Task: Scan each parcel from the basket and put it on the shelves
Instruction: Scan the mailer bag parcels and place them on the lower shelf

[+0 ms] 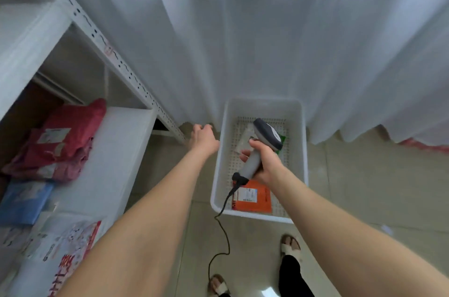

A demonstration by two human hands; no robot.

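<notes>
A white plastic basket (pixel 301 150) stands on the floor ahead of me. Inside lie an orange parcel (pixel 255 197) near the front, a pale parcel (pixel 244 139) and a green one (pixel 281 138), both partly hidden. My right hand (pixel 263 163) grips a grey barcode scanner (pixel 263 141) over the basket, its black cable (pixel 223 231) trailing to the floor. My left hand (pixel 202 138) hovers just left of the basket with fingers curled down, holding nothing. White shelves (pixel 116 150) at the left carry red parcels (pixel 60 138), a blue parcel (pixel 24 202) and a printed one (pixel 70 248).
A white curtain (pixel 267 41) hangs right behind the basket. The shelf's perforated upright (pixel 104 41) slants between the shelves and the curtain. My feet in sandals (pixel 290 245) stand on the tiled floor just in front of the basket.
</notes>
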